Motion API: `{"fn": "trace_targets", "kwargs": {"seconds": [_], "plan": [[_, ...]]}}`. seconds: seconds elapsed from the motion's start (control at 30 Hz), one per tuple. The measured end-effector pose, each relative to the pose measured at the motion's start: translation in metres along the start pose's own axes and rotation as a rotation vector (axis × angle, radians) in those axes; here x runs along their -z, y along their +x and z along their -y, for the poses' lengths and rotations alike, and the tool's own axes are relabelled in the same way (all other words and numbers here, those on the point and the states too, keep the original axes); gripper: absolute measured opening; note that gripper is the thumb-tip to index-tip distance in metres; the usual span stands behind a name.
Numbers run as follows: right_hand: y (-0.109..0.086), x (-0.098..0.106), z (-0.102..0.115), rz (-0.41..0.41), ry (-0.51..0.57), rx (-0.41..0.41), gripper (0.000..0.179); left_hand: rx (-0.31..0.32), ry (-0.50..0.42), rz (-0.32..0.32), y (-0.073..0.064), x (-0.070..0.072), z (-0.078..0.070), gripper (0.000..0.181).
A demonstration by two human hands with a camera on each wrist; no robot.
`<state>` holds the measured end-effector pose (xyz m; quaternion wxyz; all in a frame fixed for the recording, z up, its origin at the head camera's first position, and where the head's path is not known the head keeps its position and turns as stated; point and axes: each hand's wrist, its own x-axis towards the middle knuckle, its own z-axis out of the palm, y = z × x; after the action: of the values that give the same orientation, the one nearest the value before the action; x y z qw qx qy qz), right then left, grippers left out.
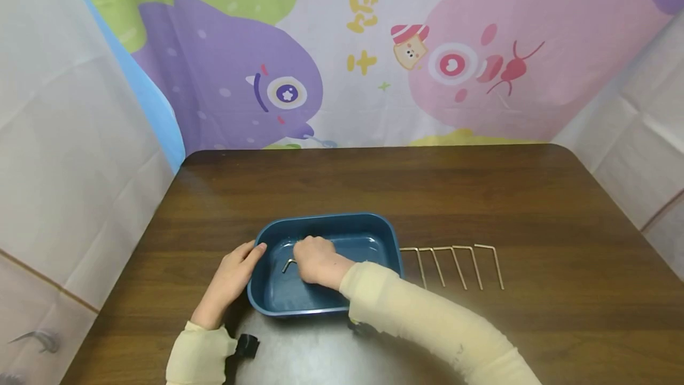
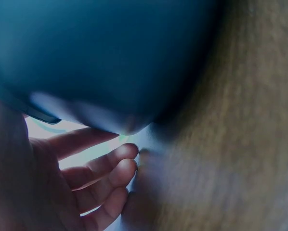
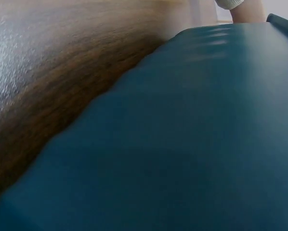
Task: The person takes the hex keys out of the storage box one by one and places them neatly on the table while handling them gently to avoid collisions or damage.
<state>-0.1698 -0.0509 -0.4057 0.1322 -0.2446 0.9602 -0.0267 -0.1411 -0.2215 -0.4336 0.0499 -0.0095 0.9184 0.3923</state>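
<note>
A deep blue rectangular basin (image 1: 331,312) stands on the table. My left hand (image 1: 233,272) holds its left end, thumb over the rim and fingers along the outer wall; in the left wrist view the fingers (image 2: 103,175) are spread and slightly bent beside the basin (image 2: 96,53). Inside the basin my right hand (image 1: 319,259) is curled, with the bent end of a brass-coloured L-shaped rod (image 1: 288,264) sticking out at its left. The rest of that rod is hidden by the hand. In the right wrist view the basin's outer wall (image 3: 182,130) fills most of the picture.
Several similar L-shaped rods (image 1: 497,266) lie in a row just right of the basin. A black strap piece (image 1: 247,346) shows by the left sleeve. The wooden table (image 1: 454,189) ends at a cartoon-printed curtain (image 1: 363,106), with pale walls on both sides.
</note>
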Motion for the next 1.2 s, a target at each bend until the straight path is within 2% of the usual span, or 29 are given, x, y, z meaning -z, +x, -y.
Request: {"fn": "trace_targets", "kwargs": {"seconds": [0.23, 0.37, 0.5, 0.6, 0.87, 1.03, 1.2], "plan": [[-0.007, 0.007, -0.005, 0.022, 0.038, 0.021, 0.013, 0.003, -0.004, -0.001, 0.000, 0.000, 0.001, 0.056], [-0.012, 0.014, -0.008, 0.017, 0.055, 0.040, 0.005, 0.001, -0.002, 0.000, 0.000, 0.000, 0.002, 0.056], [-0.017, 0.020, -0.012, -0.005, 0.074, 0.053, 0.016, -0.001, 0.002, 0.004, 0.000, 0.001, 0.001, 0.057], [-0.021, 0.023, -0.017, -0.026, 0.092, 0.055, 0.017, -0.002, 0.005, 0.008, 0.000, 0.001, 0.000, 0.057], [-0.034, 0.029, -0.033, -0.067, 0.222, 0.067, 0.022, 0.007, 0.001, 0.012, 0.000, 0.000, -0.001, 0.057], [-0.045, 0.033, -0.039, -0.095, 0.320, 0.042, 0.021, 0.010, -0.003, 0.012, 0.000, 0.000, -0.001, 0.057], [-0.061, 0.039, -0.047, -0.186, 0.433, 0.026, 0.015, 0.010, -0.002, 0.014, -0.001, 0.000, -0.001, 0.058]]}}
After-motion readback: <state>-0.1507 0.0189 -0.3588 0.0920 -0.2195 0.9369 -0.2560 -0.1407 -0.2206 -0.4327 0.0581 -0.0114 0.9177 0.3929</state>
